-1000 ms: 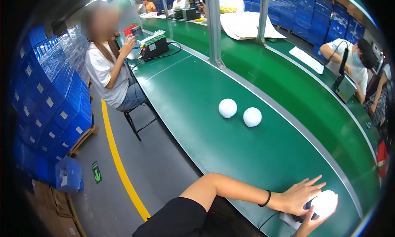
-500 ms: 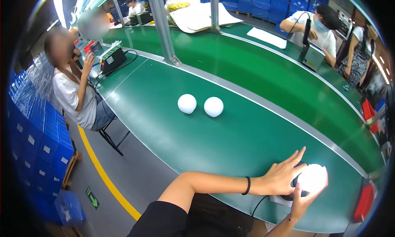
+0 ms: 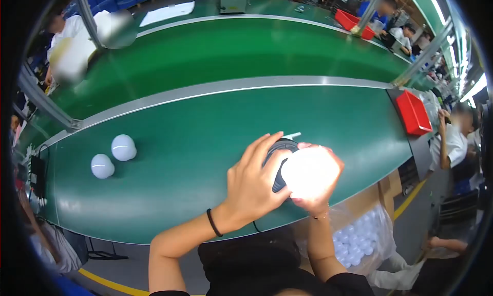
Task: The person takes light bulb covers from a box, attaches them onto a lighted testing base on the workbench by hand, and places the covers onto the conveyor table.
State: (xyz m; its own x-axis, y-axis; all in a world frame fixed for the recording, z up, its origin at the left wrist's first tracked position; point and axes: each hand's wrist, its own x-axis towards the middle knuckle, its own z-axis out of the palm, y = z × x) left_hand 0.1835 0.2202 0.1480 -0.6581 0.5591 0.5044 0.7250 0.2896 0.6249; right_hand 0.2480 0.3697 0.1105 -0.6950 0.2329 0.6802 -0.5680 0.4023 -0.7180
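Note:
A brightly glowing white light bulb [image 3: 310, 172] is in my right hand [image 3: 333, 185], whose fingers curl round its far and near sides. The glare hides the bulb's outline. Against its left side my left hand [image 3: 251, 180] grips a black ribbed round device [image 3: 277, 185], fingers over its top and thumb by the bulb. The bulb's base is hidden, so I cannot tell how it joins the device. Two unlit white bulbs [image 3: 124, 147] stand close together on the left of the green table [image 3: 190, 126].
Below the table's front edge is an open carton lined with clear plastic, holding several white bulbs [image 3: 354, 239]. A red bin [image 3: 413, 112] stands at the right end. Behind a metal rail [image 3: 231, 88] runs a green conveyor [image 3: 231, 49]. Other people work around it.
My view has swung right, bringing the carton and red bin into sight. Both hands still hold the glowing bulb and the black device; the two loose bulbs remain on the table.

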